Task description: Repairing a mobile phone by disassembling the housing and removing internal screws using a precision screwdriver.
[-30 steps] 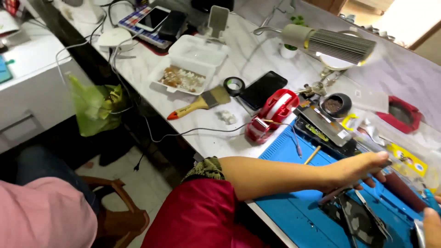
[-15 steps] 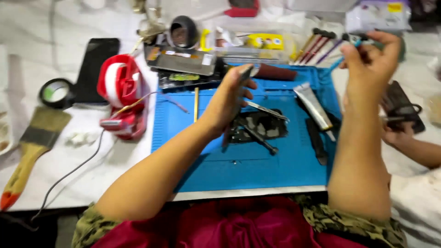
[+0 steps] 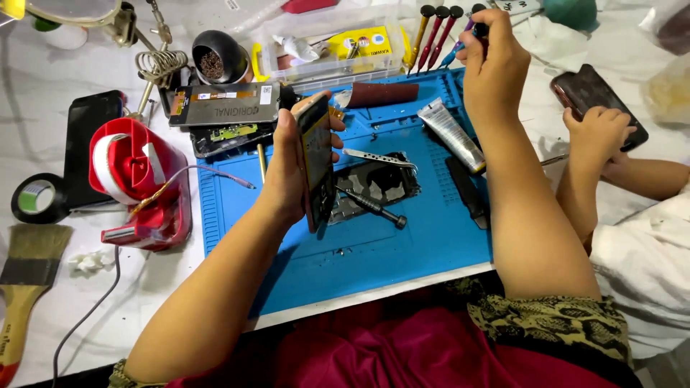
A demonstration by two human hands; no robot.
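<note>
My left hand (image 3: pixel 291 169) clamps a phone (image 3: pixel 316 162) edge-up over the blue mat (image 3: pixel 374 251); my right hand (image 3: pixel 492 61) is closed around a screwdriver (image 3: pixel 478 29).

Phone repair bench: blue work mat (image 3: pixel 374 251), screwdrivers (image 3: pixel 431 29), opened phone (image 3: pixel 374 183), tape dispenser (image 3: pixel 136 179).

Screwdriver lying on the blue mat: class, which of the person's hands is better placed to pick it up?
Probably the right hand: the left hand grips a phone, though it is nearer the screwdriver.
</note>
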